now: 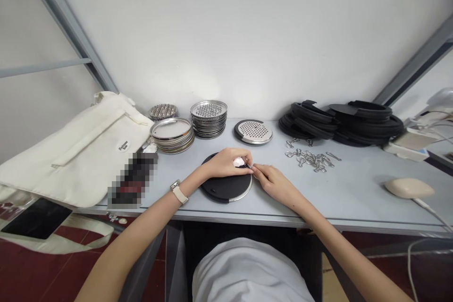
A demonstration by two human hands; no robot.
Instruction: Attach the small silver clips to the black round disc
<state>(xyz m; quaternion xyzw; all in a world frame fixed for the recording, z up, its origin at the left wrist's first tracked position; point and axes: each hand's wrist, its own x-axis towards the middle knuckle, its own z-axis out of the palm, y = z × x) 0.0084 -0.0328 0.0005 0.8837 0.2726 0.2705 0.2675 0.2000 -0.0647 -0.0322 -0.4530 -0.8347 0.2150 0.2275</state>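
Observation:
A round black disc (226, 188) with a silver metal rim along its lower right side lies flat near the table's front edge. My left hand (226, 162) rests over its upper part, thumb and fingers pinched together near the rim. A bit of white shows between those fingers; what they grip is mostly hidden. My right hand (271, 178) is closed at the disc's right edge, its fingertips meeting the left ones around a small shiny piece of metal (250, 166), apparently a wire clip. Loose wire clips (313, 159) lie in a pile to the right.
Behind the disc stand stacked metal grater plates (208, 118), smooth metal-rimmed discs (172, 136) and a perforated disc (254, 131). Black rings (307, 120) are heaped at back right. A white bag (85, 146) lies left; a cream corded device (409, 187) sits right.

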